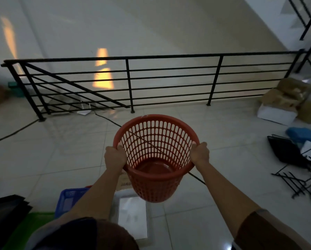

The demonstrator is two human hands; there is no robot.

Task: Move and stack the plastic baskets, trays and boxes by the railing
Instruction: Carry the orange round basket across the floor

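Observation:
A round red plastic basket [156,159] with slotted walls hangs in the air in front of me, its mouth tilted toward the camera and nothing inside. My left hand [115,156] grips its rim on the left side. My right hand [200,153] grips the rim on the right. The black metal railing [129,82] runs across the floor edge ahead. Low at the left lie a blue plastic basket [68,199], a green tray [30,226] and a clear plastic box [132,215].
A dark cable [12,133] crosses the tiled floor. Cardboard and white boxes [284,105] pile at the right by the stairs. A black folded rack [293,159] and blue item [302,134] lie at the right. Black sheets [5,210] sit at the lower left.

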